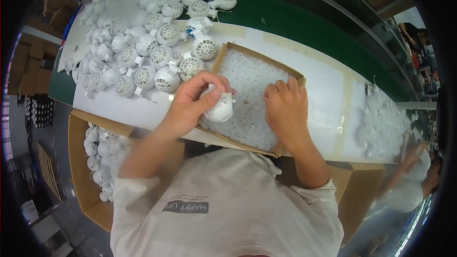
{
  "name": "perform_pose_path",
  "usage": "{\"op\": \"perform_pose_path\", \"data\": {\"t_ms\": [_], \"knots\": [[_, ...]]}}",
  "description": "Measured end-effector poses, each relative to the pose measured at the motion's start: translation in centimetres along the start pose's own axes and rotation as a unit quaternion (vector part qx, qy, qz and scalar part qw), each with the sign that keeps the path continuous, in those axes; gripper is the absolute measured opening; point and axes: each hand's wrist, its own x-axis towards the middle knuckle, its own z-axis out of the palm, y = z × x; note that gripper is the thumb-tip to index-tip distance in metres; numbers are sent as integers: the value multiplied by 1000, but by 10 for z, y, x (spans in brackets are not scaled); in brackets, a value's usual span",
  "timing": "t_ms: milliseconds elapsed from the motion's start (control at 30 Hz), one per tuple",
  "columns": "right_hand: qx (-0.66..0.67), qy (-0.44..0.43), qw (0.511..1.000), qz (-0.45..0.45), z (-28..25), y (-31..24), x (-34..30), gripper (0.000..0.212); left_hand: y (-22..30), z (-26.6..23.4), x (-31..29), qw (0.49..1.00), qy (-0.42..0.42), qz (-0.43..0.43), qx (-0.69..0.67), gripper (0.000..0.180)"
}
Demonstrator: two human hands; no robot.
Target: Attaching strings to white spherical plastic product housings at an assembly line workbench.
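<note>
My left hand (200,96) is closed round a rounded white plastic housing (220,109), held above the left side of a shallow cardboard tray (259,56). Small translucent white plastic pieces (247,78) fill the tray. Over its right side my right hand (284,107) is curled, fingertips pressed together. Whatever its fingers may pinch is too small or hidden to tell. Left of the tray, many round white housings with grilled faces (167,79) lie heaped on the white worktop (328,109); a few show blue parts inside.
An open cardboard box (78,162) of white housings stands below the table at left, another cardboard box (364,181) at right. More white parts (383,123) are piled at the table's right end, beside a co-worker's arm (404,164). A green belt (285,24) runs behind.
</note>
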Motion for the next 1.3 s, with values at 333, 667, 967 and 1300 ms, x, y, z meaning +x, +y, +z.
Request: {"op": "perform_pose_path", "data": {"t_ms": [333,667,967,1300], "knots": [[-10,-11,1000,-2,17,10,1,9,-9,1,7,985,30,-28,-166,14],[-21,9,1000,-15,13,21,-7,9,-23,3,11,991,22,7,-129,16],[415,-31,906,77,23,23,0,13,-39,9,17,996,27,48,-62,15],[453,-25,886,97,16,23,-2,16,-48,14,16,998,24,61,-22,16]]}}
